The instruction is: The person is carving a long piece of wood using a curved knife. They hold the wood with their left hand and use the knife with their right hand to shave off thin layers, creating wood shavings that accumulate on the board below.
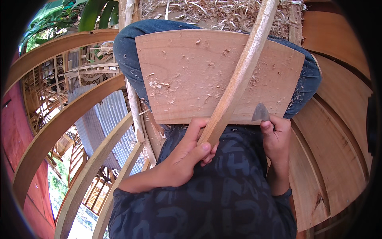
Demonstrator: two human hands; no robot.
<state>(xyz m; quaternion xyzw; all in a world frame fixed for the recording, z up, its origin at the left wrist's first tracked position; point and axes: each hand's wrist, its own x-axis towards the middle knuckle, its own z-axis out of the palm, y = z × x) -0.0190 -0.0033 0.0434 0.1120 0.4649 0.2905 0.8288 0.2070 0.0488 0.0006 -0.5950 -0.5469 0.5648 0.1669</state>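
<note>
Left hand (187, 153) closed around the near end of one long wooden stick (238, 75), whose axis runs away and slightly rightward. Right hand (275, 137) pinches one small grey blade (260, 113) just beside it. Beyond, one shaving-strewn board (191, 75) lies across the lap.

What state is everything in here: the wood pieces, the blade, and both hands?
Long wooden stick: slanted across the board, lower end gripped.
Flat board: resting on the person's lap, strewn with shavings.
Metal blade: tip up, held at the board's near edge.
Left hand: closed around the stick.
Right hand: closed on the blade.
</note>
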